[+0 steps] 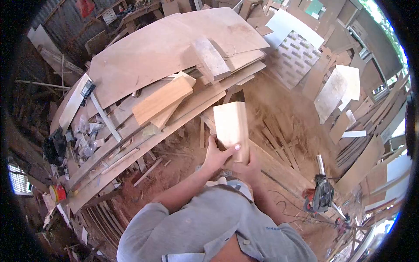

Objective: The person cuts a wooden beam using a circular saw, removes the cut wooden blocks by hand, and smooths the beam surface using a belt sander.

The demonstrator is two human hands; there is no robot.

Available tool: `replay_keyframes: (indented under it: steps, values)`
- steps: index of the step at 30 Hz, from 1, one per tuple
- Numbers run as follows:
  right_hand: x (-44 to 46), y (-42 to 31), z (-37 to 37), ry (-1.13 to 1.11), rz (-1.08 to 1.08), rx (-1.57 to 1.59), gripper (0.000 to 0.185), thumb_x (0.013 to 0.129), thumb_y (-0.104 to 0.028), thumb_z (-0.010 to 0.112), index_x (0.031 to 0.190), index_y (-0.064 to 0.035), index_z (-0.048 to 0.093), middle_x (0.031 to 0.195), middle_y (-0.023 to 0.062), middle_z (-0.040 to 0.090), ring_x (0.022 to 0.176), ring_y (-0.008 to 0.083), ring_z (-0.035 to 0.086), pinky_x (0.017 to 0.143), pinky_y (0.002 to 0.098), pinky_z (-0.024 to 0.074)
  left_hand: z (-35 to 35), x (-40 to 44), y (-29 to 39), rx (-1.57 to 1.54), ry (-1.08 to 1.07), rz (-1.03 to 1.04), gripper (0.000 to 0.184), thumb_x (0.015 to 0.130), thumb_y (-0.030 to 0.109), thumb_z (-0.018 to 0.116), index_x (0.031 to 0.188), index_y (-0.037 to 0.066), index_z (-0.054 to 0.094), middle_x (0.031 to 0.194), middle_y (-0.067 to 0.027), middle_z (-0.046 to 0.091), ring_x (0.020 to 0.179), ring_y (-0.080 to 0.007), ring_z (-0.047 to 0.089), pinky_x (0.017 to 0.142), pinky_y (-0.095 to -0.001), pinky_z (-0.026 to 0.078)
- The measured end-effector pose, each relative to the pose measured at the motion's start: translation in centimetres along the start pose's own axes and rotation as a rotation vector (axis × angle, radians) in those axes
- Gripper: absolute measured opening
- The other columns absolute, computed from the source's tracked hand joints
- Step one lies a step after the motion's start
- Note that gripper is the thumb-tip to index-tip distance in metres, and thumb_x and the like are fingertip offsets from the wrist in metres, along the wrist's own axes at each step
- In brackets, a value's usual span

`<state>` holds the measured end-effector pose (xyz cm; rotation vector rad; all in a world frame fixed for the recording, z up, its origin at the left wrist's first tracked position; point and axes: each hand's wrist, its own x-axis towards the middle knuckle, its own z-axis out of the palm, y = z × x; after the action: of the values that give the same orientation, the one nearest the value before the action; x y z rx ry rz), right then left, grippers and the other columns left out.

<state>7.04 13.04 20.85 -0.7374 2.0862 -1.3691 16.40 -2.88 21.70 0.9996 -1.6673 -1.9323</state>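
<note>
In front of my chest I hold a pale wooden block (pixel 230 126), its upper end tilted away from me. My left hand (pixel 220 153) grips the block's lower left, with the thumb lying across its face. My right hand (pixel 248 169) is closed round the lower right end; part of its fingers is hidden behind the wood. Beyond the block, an orange-brown board (pixel 163 104) lies across another piece of wood on the stacked planks. Farther back, a thick grey-brown wooden block (pixel 210 57) rests on a large plywood sheet (pixel 152 41).
To the right, a circular saw (pixel 322 195) sits on a long wooden beam (pixel 279 168). A patterned white panel (pixel 293 59) and a pale offcut (pixel 334 94) lie farther off. Clear plastic bags (pixel 87 135) lie at left. Sawdust and scraps cover the ground.
</note>
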Motion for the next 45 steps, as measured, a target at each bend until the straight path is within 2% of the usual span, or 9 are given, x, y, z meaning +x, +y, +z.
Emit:
replay_keyframes:
  steps: [4,8,14,18,28,32,35,39,45]
  values:
    - [2.4,1.8,-2.7,-0.128,0.102,0.868,0.086,0.078,-0.011,0.073,0.159,0.0007,0.046,0.142,0.0187,0.067,0.129,0.0316,0.067,0.111,0.0462,0.0548,0.2,1.5,0.3,-0.12,-0.211,-0.036,0.09,0.091,0.038,0.092,0.149,-0.009,0.042,0.141,-0.0209,0.063,0.133,-0.0265,0.061,0.115,-0.0424,0.05]
    - [4.3,-0.6,-3.5,-0.208,0.188,1.007,0.075,0.085,-0.014,0.065,0.157,0.003,0.051,0.145,0.0153,0.066,0.135,0.0275,0.063,0.114,0.0379,0.0491,0.5,2.6,1.0,-0.312,-0.378,-0.181,0.067,0.099,0.028,0.084,0.147,-0.007,0.052,0.138,-0.0159,0.067,0.128,-0.0222,0.066,0.112,-0.0409,0.053]
    - [13.1,0.6,-2.6,-0.273,0.094,0.49,0.056,0.113,-0.041,0.058,0.152,-0.0014,0.056,0.134,0.0118,0.069,0.124,0.0217,0.063,0.105,0.0356,0.0507,-2.1,6.1,0.3,-0.456,-0.082,-0.144,0.054,0.101,0.02,0.081,0.139,-0.008,0.054,0.13,-0.0165,0.071,0.115,-0.0215,0.071,0.101,-0.0377,0.058]
    - [20.9,-2.4,-1.5,-0.003,0.023,0.257,0.064,0.104,-0.044,0.075,0.147,-0.0005,0.057,0.121,0.0099,0.067,0.115,0.017,0.063,0.097,0.0356,0.0533,-7.3,10.0,2.0,-0.32,0.074,-0.002,0.056,0.099,0.015,0.082,0.14,-0.008,0.051,0.13,-0.0171,0.069,0.12,-0.0229,0.068,0.105,-0.0404,0.057]
    - [44.6,-7.2,10.9,0.171,-0.141,-0.88,0.127,0.074,-0.052,0.096,0.168,-0.0028,0.026,0.16,0.0315,0.046,0.148,0.0479,0.047,0.123,0.052,0.0411,-17.1,29.2,8.2,-0.133,0.206,0.027,0.06,0.102,0.029,0.079,0.139,-0.011,0.055,0.128,-0.0172,0.069,0.117,-0.0228,0.067,0.101,-0.0376,0.055]
    - [46.8,-9.1,10.8,0.018,0.103,-0.815,0.12,0.074,-0.04,0.095,0.168,-0.0024,0.032,0.158,0.0305,0.051,0.141,0.0441,0.057,0.113,0.0485,0.0521,-18.5,37.5,7.7,-0.069,0.257,-0.051,0.064,0.097,0.034,0.085,0.134,-0.011,0.059,0.124,-0.0176,0.071,0.11,-0.0237,0.067,0.094,-0.0386,0.055]
    - [49.2,-5.3,8.3,0.07,-0.158,-0.581,0.104,0.076,-0.033,0.093,0.162,-0.0002,0.046,0.152,0.0241,0.061,0.132,0.0345,0.066,0.109,0.0452,0.0541,-19.0,42.9,6.2,-0.063,0.305,-0.003,0.059,0.095,0.033,0.086,0.126,-0.01,0.061,0.109,-0.0149,0.07,0.096,-0.0202,0.066,0.077,-0.0351,0.055]
    - [50.2,-6.6,5.3,-0.072,0.068,0.218,0.077,0.083,-0.024,0.086,0.152,0.0,0.062,0.128,0.0105,0.074,0.109,0.02,0.071,0.094,0.0337,0.056,-19.0,46.1,7.7,-0.005,0.254,-0.138,0.046,0.094,0.031,0.088,0.109,-0.003,0.06,0.095,-0.0108,0.067,0.078,-0.0184,0.066,0.063,-0.035,0.053]
    - [50.2,-6.4,5.1,-0.002,0.137,0.368,0.074,0.084,-0.028,0.087,0.148,0.0009,0.064,0.137,0.0116,0.072,0.12,0.0221,0.068,0.102,0.0353,0.0533,-18.9,49.6,3.8,-0.106,0.283,-0.091,0.042,0.094,0.034,0.088,0.094,0.002,0.061,0.075,-0.0066,0.061,0.051,-0.0157,0.054,0.043,-0.0356,0.04]
